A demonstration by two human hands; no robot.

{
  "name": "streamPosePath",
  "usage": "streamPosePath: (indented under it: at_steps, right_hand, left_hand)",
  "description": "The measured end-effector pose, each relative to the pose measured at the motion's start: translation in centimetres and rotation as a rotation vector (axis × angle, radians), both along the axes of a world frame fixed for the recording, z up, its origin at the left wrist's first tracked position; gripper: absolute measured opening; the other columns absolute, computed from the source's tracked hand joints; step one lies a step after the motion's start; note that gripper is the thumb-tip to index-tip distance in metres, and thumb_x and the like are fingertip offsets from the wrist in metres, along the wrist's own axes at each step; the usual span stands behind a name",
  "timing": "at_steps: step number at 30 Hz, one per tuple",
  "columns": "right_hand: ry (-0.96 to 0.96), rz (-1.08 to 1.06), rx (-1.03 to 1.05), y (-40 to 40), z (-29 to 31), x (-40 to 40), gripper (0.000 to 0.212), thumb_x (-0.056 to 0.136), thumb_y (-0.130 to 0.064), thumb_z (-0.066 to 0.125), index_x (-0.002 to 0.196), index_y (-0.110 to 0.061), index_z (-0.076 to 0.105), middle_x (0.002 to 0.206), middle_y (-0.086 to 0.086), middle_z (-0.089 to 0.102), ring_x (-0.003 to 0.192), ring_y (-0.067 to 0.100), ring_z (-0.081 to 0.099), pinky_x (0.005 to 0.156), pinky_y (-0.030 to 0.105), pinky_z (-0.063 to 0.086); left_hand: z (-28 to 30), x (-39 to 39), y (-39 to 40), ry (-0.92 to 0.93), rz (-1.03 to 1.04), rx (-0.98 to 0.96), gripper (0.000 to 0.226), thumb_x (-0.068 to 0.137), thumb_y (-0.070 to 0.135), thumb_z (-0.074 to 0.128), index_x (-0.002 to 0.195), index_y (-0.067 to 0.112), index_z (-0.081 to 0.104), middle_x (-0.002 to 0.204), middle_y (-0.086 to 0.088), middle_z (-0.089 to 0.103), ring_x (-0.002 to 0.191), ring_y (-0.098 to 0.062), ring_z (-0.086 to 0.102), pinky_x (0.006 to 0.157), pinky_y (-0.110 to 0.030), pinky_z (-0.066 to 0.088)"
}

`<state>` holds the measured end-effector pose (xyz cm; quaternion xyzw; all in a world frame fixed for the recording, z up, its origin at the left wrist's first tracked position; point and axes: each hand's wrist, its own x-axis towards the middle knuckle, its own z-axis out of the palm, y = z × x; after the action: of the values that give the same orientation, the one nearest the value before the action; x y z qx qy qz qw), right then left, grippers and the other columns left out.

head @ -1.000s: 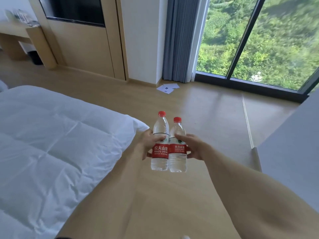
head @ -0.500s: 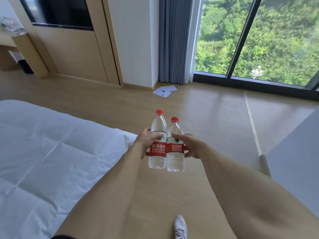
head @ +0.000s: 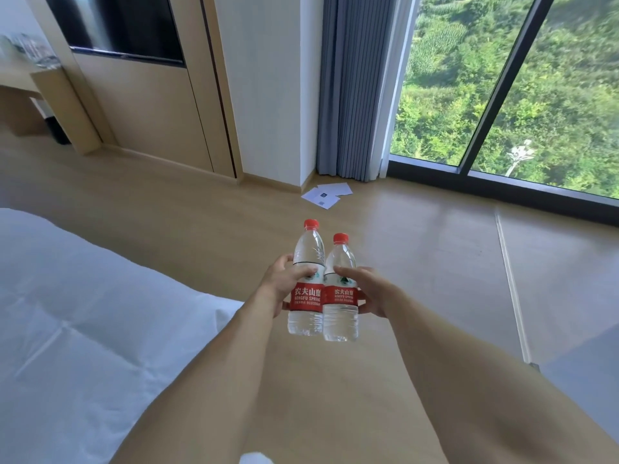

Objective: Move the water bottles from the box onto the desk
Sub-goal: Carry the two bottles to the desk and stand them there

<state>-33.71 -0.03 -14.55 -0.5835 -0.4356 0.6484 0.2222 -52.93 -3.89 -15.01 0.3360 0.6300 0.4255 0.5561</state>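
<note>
Two clear water bottles with red caps and red labels are held upright, side by side and touching, over the wooden floor. My left hand grips the left bottle around its label. My right hand holds the right bottle the same way, fingers wrapped over its shoulder. The wooden desk stands far off at the upper left, blurred, with some glassware on it. No box is in view.
A bed with a white duvet fills the left. A grey surface juts in at the right edge. White papers lie on the floor by the grey curtain. A floor-to-ceiling window spans the right. A wall panel with a dark screen is ahead.
The view has advanced along the floor and turned a little right; the bed has slid left and the wall is closer. Both hands keep the same grip on the bottles.
</note>
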Motion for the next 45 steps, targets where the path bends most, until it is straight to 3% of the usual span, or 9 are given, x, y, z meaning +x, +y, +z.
streamPosePath:
  at_steps: [7,13,17,21,28,32,37,40,45]
  right_hand:
    - [-0.024,0.002,0.007,10.3,-1.5,-3.1,0.042,0.083,-0.038,0.077,0.112,-0.009,0.065,0.094,0.01,0.074,0.08,0.024,0.073,0.067,0.04,0.06]
    - [-0.038,-0.001,0.018,21.3,-1.7,-8.4,0.045,0.083,-0.038,0.078,0.114,-0.009,0.065,0.098,0.012,0.074,0.083,0.026,0.073,0.07,0.042,0.06]
    - [-0.041,0.018,0.017,28.5,-0.9,-12.3,0.045,0.083,-0.038,0.078,0.115,-0.01,0.064,0.1,0.012,0.074,0.085,0.026,0.072,0.069,0.042,0.06]
    - [-0.026,0.012,0.036,34.5,-0.1,-15.9,0.045,0.081,-0.039,0.079,0.113,-0.01,0.066,0.096,0.01,0.073,0.083,0.025,0.071,0.067,0.042,0.06]
    - [-0.006,0.052,0.043,43.9,0.0,-20.8,0.048,0.077,-0.043,0.082,0.11,-0.011,0.067,0.097,0.009,0.076,0.087,0.024,0.074,0.069,0.041,0.06]
    - [0.001,0.092,0.021,49.5,-0.9,-23.7,0.049,0.075,-0.045,0.084,0.107,-0.012,0.067,0.093,0.008,0.077,0.087,0.024,0.074,0.073,0.042,0.06]
    - [0.008,0.208,0.005,57.6,-2.1,-27.9,0.051,0.073,-0.048,0.085,0.104,-0.012,0.066,0.083,0.005,0.078,0.078,0.02,0.076,0.063,0.037,0.06]
    - [0.004,0.289,-0.007,62.8,-2.0,-30.7,0.054,0.071,-0.049,0.085,0.106,-0.014,0.065,0.086,0.005,0.078,0.084,0.022,0.075,0.073,0.042,0.061]
    - [-0.003,0.426,-0.016,70.2,-1.2,-35.1,0.055,0.072,-0.05,0.085,0.108,-0.013,0.066,0.094,0.008,0.077,0.088,0.024,0.075,0.08,0.046,0.06]
  left_hand:
    - [-1.3,-3.1,9.7,-0.019,-0.013,-0.001,0.06,0.063,0.036,0.082,0.117,0.034,0.057,0.103,-0.005,0.075,0.08,-0.021,0.073,0.073,-0.047,0.062]
    - [-1.9,-8.4,20.7,-0.027,-0.004,0.005,0.053,0.073,0.03,0.083,0.118,0.034,0.054,0.105,-0.006,0.074,0.085,-0.024,0.072,0.076,-0.048,0.061]
    - [-0.8,-12.3,27.5,-0.02,0.008,0.013,0.067,0.06,0.037,0.083,0.12,0.033,0.053,0.107,-0.006,0.074,0.085,-0.024,0.073,0.074,-0.047,0.062]
    - [-0.3,-16.2,33.7,0.002,0.013,0.033,0.053,0.066,0.03,0.085,0.109,0.033,0.054,0.102,-0.007,0.075,0.077,-0.023,0.073,0.075,-0.05,0.061]
    - [-0.3,-21.1,42.3,0.04,0.058,0.048,0.043,0.073,0.029,0.085,0.097,0.039,0.051,0.104,-0.005,0.073,0.079,-0.021,0.075,0.063,-0.037,0.061]
    - [-1.1,-23.5,46.5,0.037,0.1,0.023,0.042,0.074,0.03,0.083,0.101,0.039,0.052,0.102,-0.004,0.074,0.077,-0.02,0.075,0.064,-0.038,0.061]
    - [-1.7,-26.8,52.6,0.026,0.193,-0.02,0.045,0.08,0.027,0.081,0.113,0.033,0.05,0.1,-0.004,0.072,0.072,-0.017,0.071,0.064,-0.037,0.062]
    - [-1.1,-28.7,56.4,0.028,0.283,-0.031,0.053,0.083,0.026,0.079,0.126,0.025,0.049,0.102,-0.004,0.07,0.068,-0.012,0.069,0.05,-0.026,0.055]
    - [0.1,-31.8,61.8,0.051,0.433,-0.028,0.047,0.083,0.027,0.079,0.122,0.025,0.053,0.103,-0.003,0.071,0.075,-0.014,0.07,0.054,-0.025,0.053]
